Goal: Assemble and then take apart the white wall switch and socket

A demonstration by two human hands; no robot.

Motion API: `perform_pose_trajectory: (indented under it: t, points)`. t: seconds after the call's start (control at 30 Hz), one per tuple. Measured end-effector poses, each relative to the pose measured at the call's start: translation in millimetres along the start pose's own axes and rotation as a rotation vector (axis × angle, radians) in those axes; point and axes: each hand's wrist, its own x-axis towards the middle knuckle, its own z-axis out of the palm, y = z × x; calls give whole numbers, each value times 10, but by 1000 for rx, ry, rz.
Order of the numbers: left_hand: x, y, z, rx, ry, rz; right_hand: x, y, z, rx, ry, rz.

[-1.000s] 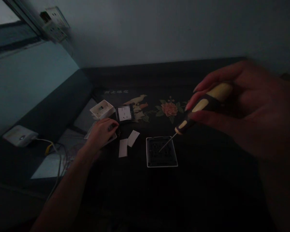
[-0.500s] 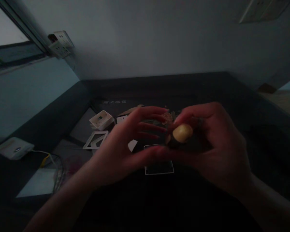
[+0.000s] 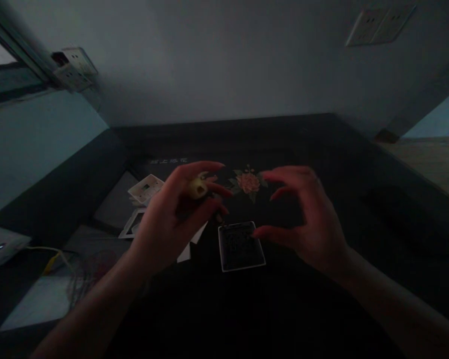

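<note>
The room is very dim. My left hand [image 3: 175, 214] is closed round a screwdriver with a yellow and black handle [image 3: 198, 188], whose yellow end points toward me above the dark table. My right hand [image 3: 303, 219] hovers to the right with fingers curled apart and nothing in them. Between and just below the two hands lies a square switch plate [image 3: 240, 246], back side up, with a pale rim. My right thumb is close to its upper right corner.
White switch parts lie at left: a box-like piece [image 3: 145, 187], a square frame [image 3: 132, 225] and small white rockers [image 3: 185, 253]. A white device [image 3: 0, 244] with wires [image 3: 56, 257] sits far left. The dark tabletop [image 3: 322, 299] bears a flower print [image 3: 248, 182]. Wall sockets [image 3: 381, 24] hang above.
The screwdriver passed from my right hand to my left. My left hand left the white parts, met the right hand over the plate, and now holds the tool; the right hand opened.
</note>
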Motion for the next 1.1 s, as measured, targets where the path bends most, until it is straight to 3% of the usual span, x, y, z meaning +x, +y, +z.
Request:
perform_pose_trajectory:
  t: [0.07,0.17,0.3,1.1]
  points:
    - [-23,-69,-74,-1,86,17,-211,132,118,-2,-202,68]
    - [-54,-133,-127,31,89,6,-514,269,299,50,-527,157]
    - [-82,-189,-116,82,34,15,-694,330,405,67,-705,243]
    - [-104,-316,-70,199,-60,85,-751,393,438,73,-674,182]
